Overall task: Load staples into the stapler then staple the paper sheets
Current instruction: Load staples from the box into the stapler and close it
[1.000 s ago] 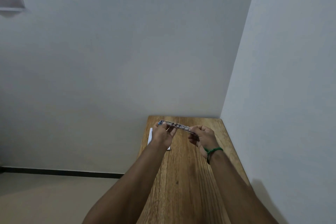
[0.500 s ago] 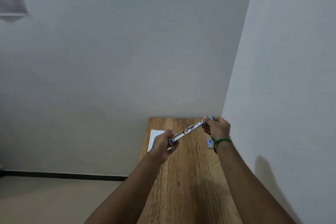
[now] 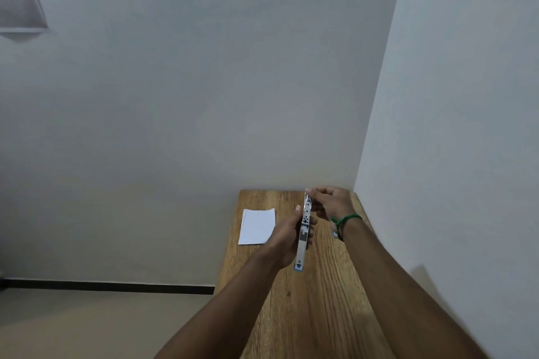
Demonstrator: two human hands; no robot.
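The left hand [image 3: 287, 237] was closed around the middle of the stapler [image 3: 303, 232], which was held above the wooden table [image 3: 315, 315] and not in contact with it. The stapler was opened out long and narrow, its metal face turned toward the camera, and it ran nearly straight away from the viewer; its near end, edged in blue, projected just below the left hand. Left of that hand, and slightly beyond it, the white paper sheets [image 3: 258, 226] were laid flat on the table, near its left edge. Just past the left hand, the far end of the stapler was pinched between the fingertips of the right hand [image 3: 332, 202], with the remaining fingers curled. A green band [image 3: 345, 220] was worn around the right wrist. Right of the left hand, beneath the right wrist, a small pale blue box [image 3: 335, 234] was seen on the table, mostly hidden; its contents could not be told. The table's far end was set into the corner of two plain walls.
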